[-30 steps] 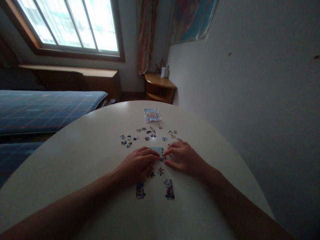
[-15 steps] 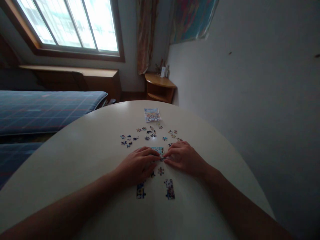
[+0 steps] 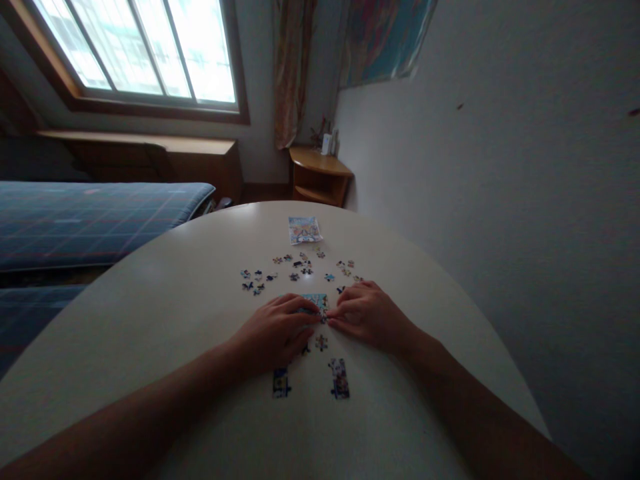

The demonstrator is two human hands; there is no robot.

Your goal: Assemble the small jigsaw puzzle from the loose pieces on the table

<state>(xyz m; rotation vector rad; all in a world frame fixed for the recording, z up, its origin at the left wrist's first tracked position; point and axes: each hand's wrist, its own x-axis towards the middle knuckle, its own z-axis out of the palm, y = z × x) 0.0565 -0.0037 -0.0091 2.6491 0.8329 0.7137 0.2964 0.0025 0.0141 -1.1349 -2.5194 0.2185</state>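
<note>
A partly joined jigsaw puzzle (image 3: pixel 315 300), light blue along its far edge, lies on the table between my hands. My left hand (image 3: pixel 280 328) rests over its left part with the fingers stretched out, hiding some of it. At the puzzle's right lower corner, my right hand (image 3: pixel 367 312) is closed in a pinch on a small puzzle piece (image 3: pixel 324 319), mostly covered by the fingertips. Just nearer to me is a loose piece (image 3: pixel 321 343). Two short joined strips lie closer still, a dark blue one (image 3: pixel 281 383) on the left and a brownish one (image 3: pixel 340 379) on the right.
Several loose pieces (image 3: pixel 294 276) are scattered beyond my hands on the round white table (image 3: pixel 200 413). A printed picture sheet (image 3: pixel 305 230) lies farther back. A mattress (image 3: pixel 100 220) is to the left, a wall (image 3: pixel 500 200) to the right, a corner shelf (image 3: pixel 320 161) behind.
Both hands stay in almost the same place. The right fingertips have shifted very slightly at the puzzle's corner; the other pieces have not moved.
</note>
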